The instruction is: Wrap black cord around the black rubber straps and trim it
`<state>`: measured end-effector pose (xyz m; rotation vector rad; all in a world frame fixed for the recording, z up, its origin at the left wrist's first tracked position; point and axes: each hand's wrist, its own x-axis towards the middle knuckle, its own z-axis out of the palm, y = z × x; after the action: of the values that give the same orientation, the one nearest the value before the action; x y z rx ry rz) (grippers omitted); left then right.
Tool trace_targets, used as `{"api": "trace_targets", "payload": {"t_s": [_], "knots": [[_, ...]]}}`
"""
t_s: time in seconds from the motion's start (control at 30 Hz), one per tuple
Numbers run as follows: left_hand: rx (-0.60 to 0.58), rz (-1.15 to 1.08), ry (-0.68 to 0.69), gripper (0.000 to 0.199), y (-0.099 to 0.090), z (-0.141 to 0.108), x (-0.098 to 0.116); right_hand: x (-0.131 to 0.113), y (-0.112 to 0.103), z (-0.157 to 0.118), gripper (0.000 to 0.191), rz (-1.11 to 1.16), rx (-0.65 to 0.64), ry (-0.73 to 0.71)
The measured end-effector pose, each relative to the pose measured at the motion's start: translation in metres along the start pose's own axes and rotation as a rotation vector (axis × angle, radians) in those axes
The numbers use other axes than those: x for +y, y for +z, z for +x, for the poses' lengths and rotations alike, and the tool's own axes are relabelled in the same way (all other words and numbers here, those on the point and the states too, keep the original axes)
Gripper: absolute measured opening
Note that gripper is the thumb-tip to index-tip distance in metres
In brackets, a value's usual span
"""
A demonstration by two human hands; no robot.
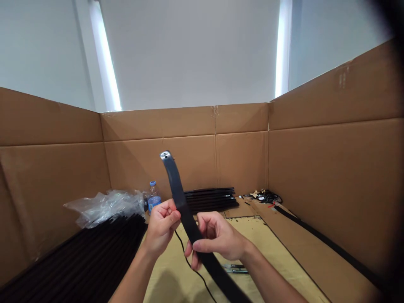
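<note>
A long black strip (pixel 188 219) with a silver end piece (pixel 166 155) slants up through the middle of the view, its lower part running off the bottom edge. Pinched closed at the strip's left edge is my left hand (pixel 162 225). My right hand (pixel 217 240) grips the strip lower down, thumb in front and fingers partly behind it. A thin black cord (pixel 195 271) trails down from near my left fingers; where its upper end goes is hidden. Metal snips (pixel 236 268) lie beyond my right wrist, partly covered by it.
Many black strips (pixel 94 252) lie at left beneath clear plastic bags (pixel 110 206). A bottle (pixel 153 198) and another black stack (pixel 211 200) stand behind. Tangled cords (pixel 267 196) and one long black strip (pixel 325 244) lie right. Cardboard walls (pixel 186 164) surround the yellowish work surface (pixel 271 269).
</note>
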<state>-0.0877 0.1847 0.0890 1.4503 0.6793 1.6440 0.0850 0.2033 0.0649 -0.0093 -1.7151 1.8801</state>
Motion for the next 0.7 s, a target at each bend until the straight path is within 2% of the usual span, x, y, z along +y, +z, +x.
{"api": "trace_targets", "payload": {"t_s": [0.1, 0.23, 0.37, 0.5, 0.63, 0.7], "knots": [[0.055, 0.035, -0.016, 0.051, -0.005, 0.004, -0.002, 0.002, -0.001, 0.005, 0.052, -0.034, 0.163, -0.028], [0.144, 0.094, -0.014, 0.048, -0.009, 0.009, -0.006, 0.002, -0.002, 0.014, 0.048, -0.025, 0.359, -0.082], [0.118, 0.043, -0.025, 0.048, -0.009, 0.010, -0.011, 0.003, -0.002, 0.017, 0.065, -0.002, 0.482, -0.022], [0.071, -0.002, -0.076, 0.048, -0.007, 0.009, -0.015, 0.006, -0.001, 0.016, 0.050, -0.016, 0.451, -0.006], [0.051, -0.051, -0.110, 0.047, -0.005, 0.006, -0.013, 0.009, 0.000, 0.014, 0.062, 0.047, 0.307, -0.013], [0.037, -0.076, -0.117, 0.048, -0.003, 0.005, -0.011, 0.008, -0.002, 0.013, 0.060, 0.052, 0.265, -0.038]]}}
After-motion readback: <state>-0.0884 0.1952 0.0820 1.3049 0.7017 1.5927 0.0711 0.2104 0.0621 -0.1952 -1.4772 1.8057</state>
